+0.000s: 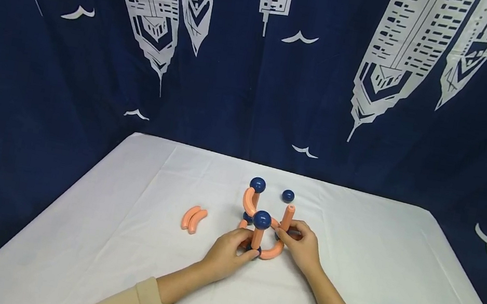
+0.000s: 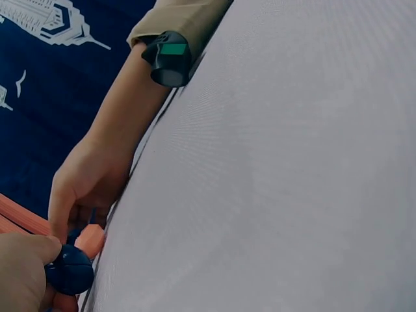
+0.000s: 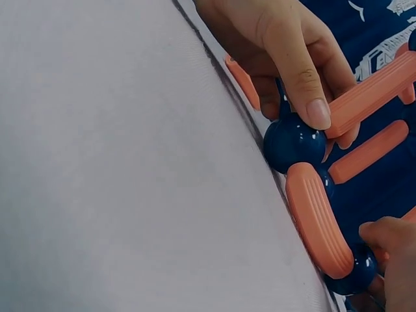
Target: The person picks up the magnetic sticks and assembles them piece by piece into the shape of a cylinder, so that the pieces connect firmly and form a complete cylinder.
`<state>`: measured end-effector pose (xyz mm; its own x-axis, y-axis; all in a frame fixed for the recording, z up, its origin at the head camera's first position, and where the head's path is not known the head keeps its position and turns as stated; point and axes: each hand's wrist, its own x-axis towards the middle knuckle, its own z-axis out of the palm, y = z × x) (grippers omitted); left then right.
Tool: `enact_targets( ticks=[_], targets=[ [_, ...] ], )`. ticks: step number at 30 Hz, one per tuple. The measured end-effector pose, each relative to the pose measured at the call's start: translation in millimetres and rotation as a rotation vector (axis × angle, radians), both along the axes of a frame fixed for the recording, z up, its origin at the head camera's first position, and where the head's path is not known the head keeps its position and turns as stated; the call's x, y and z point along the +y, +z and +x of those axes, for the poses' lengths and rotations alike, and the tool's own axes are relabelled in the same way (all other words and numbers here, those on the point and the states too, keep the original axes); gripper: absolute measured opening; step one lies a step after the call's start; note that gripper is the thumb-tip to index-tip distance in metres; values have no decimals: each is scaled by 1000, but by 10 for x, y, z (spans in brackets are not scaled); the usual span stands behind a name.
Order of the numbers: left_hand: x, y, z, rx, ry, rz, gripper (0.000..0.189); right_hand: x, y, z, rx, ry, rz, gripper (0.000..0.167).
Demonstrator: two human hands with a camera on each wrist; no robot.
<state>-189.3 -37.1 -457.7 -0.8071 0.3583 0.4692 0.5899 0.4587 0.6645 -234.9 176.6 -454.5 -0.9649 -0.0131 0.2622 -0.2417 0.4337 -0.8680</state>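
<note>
Blue balls and orange ribbed rods, straight and curved, are joined into a standing frame on the table. My left hand [image 1: 227, 254] is at the near side, pinching a low blue ball [image 3: 296, 144] from which a straight rod [image 1: 257, 238] rises to a blue ball [image 1: 262, 220]. At the right side, my right hand [image 1: 303, 247] has thumb and fingers around another low blue ball [image 3: 352, 272], beneath an upright rod [image 1: 288, 216] with a bare top. A curved rod [image 1: 273, 251] links these two low balls. Behind, a curved rod [image 1: 248, 201] slants below a raised ball [image 1: 258, 184].
Two loose curved rods [image 1: 193, 219] lie side by side to the left. One loose blue ball [image 1: 288, 196] sits behind the frame. The white-covered table [image 1: 379, 256] ends at a dark blue curtain [image 1: 252, 95] printed with white buildings.
</note>
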Motion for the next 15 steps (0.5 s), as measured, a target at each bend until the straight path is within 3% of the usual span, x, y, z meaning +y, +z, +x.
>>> enact_targets(
  ticks=[7,15],
  targets=[
    [1,6,7,15,10,-6,26,9,-41,12,32,1,1,25],
    [2,4,6,85,80,-8,23,13,-39,32,42,-12,22,21]
  ],
)
